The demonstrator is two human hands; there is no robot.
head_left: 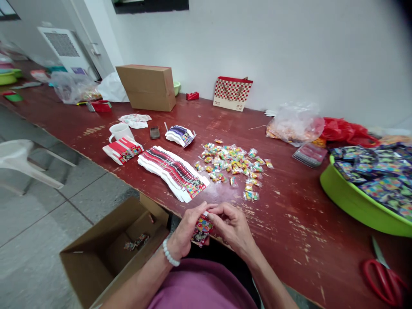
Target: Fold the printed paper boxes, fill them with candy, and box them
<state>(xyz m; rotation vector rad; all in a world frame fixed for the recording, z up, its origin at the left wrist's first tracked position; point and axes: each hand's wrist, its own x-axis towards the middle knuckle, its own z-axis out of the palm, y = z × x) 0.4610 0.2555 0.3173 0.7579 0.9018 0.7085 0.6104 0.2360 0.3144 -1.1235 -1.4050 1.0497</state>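
Close to the table's front edge, my left hand (187, 226) is wrapped round a small red printed box (202, 227) with colourful dots. The fingers of my right hand (231, 225) pinch the white top end of that box. Just beyond my hands lies a fanned row of flat red-and-white boxes (170, 169). To its right, a heap of small wrapped candies (230, 159) is spread on the table. Farther left sits a bundle of red boxes (124, 150), and a purple bundle of boxes (180, 135) lies behind the row.
An open cardboard carton (96, 253) stands below the table edge at left, a few small items inside. A green basin (341, 201) of dark packets and red scissors (381, 274) are at right. A white mug (121, 131), closed carton (149, 88) and paper bag (232, 93) stand behind.
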